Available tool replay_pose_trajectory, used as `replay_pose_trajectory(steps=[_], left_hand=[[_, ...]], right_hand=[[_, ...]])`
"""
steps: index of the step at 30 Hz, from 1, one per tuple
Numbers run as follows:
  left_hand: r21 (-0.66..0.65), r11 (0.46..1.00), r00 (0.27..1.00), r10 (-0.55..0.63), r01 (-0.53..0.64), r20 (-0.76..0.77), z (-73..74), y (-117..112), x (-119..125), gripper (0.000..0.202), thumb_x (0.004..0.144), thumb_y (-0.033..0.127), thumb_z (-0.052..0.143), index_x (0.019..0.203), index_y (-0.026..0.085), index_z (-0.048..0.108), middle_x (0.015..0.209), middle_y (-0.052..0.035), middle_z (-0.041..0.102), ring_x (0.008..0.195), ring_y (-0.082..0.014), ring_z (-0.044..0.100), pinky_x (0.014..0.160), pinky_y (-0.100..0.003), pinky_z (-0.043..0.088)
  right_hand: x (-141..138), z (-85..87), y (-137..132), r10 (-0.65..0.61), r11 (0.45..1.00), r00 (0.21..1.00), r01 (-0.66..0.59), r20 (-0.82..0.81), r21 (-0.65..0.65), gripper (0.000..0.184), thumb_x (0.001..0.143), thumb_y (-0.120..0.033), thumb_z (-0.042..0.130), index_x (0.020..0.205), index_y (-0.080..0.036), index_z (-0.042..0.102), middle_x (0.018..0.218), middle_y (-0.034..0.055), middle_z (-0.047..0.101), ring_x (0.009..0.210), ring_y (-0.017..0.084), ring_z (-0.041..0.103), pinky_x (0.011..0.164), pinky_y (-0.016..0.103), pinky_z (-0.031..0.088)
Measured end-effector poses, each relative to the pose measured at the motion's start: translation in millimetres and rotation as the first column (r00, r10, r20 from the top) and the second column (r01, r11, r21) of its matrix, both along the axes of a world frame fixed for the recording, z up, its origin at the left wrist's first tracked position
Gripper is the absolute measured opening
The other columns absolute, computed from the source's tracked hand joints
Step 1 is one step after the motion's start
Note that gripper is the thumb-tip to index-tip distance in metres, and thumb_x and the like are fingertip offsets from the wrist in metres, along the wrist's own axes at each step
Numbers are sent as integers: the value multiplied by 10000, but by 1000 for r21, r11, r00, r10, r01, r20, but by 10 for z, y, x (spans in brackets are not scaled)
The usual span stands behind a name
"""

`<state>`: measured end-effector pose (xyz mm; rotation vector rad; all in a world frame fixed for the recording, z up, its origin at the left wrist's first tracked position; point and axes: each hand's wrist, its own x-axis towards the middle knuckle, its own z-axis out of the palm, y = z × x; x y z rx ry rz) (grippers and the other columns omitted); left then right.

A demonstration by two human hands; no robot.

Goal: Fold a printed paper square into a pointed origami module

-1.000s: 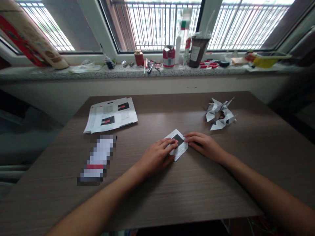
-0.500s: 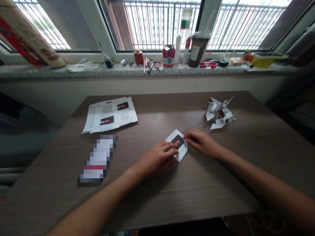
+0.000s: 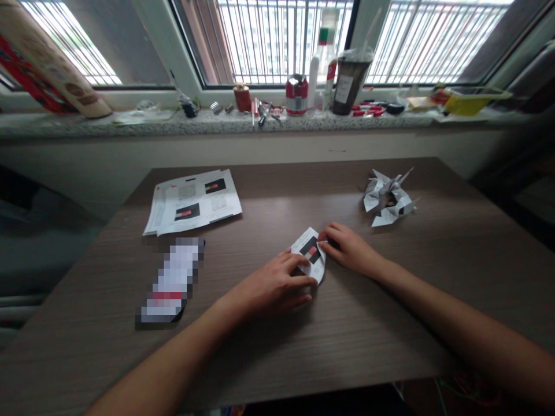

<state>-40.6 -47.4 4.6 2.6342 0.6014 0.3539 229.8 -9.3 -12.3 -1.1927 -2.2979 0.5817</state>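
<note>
A small square of printed paper [image 3: 310, 251] with a dark picture and a red patch lies on the table between my hands. My left hand [image 3: 281, 280] rests over its lower left side, fingers spread, their tips pressing on the sheet and near its bottom corner. At the right corner, my right hand [image 3: 342, 245] pinches the edge between thumb and finger. That edge curls up and inward, toward the dark picture. The underside of the paper is hidden.
Loose printed sheets [image 3: 195, 202] lie at the back left, with a blurred-out phone-like object [image 3: 173, 280] in front of them. A folded paper piece [image 3: 388, 199] stands at the back right. Along the windowsill [image 3: 165, 126] are a red can [image 3: 296, 95], a bottle and a drink cup [image 3: 350, 84].
My right hand has shifted left and slightly up, bringing the paper's right corner inward. My left hand's fingers have spread wider and moved down the sheet.
</note>
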Motion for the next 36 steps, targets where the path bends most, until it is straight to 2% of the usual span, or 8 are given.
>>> replay_pose_trajectory(steps=[6,15,26,29,36], left_hand=[[-22,1000,1000,-16,16,-24,61,-8,-20,316,978,370,671,1278,275,694,1429,-127,533,1358,-346,488,1157,-603,413],[-32,999,1000,-11,12,27,118,-17,-32,274,960,333,701,1230,290,726,1425,-110,554,1349,-334,514,1164,-599,416],[-38,999,999,-26,27,23,121,-2,-37,255,986,346,665,1225,282,725,1398,-111,566,1347,-320,511,1149,-554,441],[-55,998,999,-26,27,25,132,7,-41,268,986,345,664,1241,272,706,1387,-108,578,1343,-309,514,1151,-533,441],[-64,998,999,1,3,51,100,23,-22,336,980,305,658,1307,233,628,1338,-109,614,1282,-292,554,1139,-519,439]], right_hand=[[-27,6,-3,-25,1000,999,24,44,7,60,1007,-263,597,982,-218,627,987,62,616,925,223,598,834,355,471],[-74,24,-1,-35,999,997,33,73,30,43,991,-249,614,960,-219,614,966,62,608,907,231,586,810,355,456],[-157,-33,-1,-83,994,988,74,130,76,38,984,-239,615,961,-213,601,987,77,610,937,255,572,844,380,456],[-159,-41,-10,-91,993,989,81,114,87,28,985,-234,609,965,-216,599,986,79,617,934,257,575,846,385,456],[-56,-31,5,-13,999,1000,13,-2,33,55,1007,-255,584,964,-222,590,985,66,621,932,237,579,837,368,461]])
